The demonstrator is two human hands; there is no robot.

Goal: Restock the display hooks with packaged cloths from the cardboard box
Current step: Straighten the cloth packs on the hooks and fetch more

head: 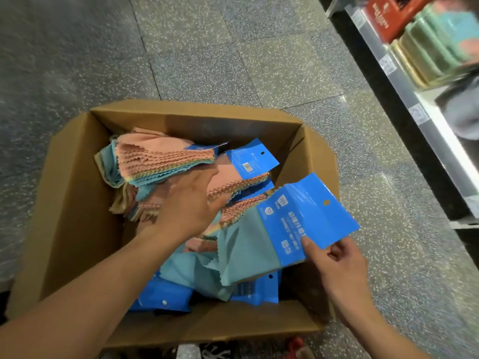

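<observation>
My right hand (337, 265) pinches one cloth pack (298, 221) at 4 o'clock, hang-hole (326, 202) clear for hooking; left hand (186, 206) spreads over the cardboard box's (77, 203) pile (155, 161).

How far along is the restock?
Done: cannot tell, no hooks are in view. In hand: the right hand pinches one pack by its blue card; the left hand reaches into the box. Left: many packs lie in the box, waiting to be hung.
</observation>
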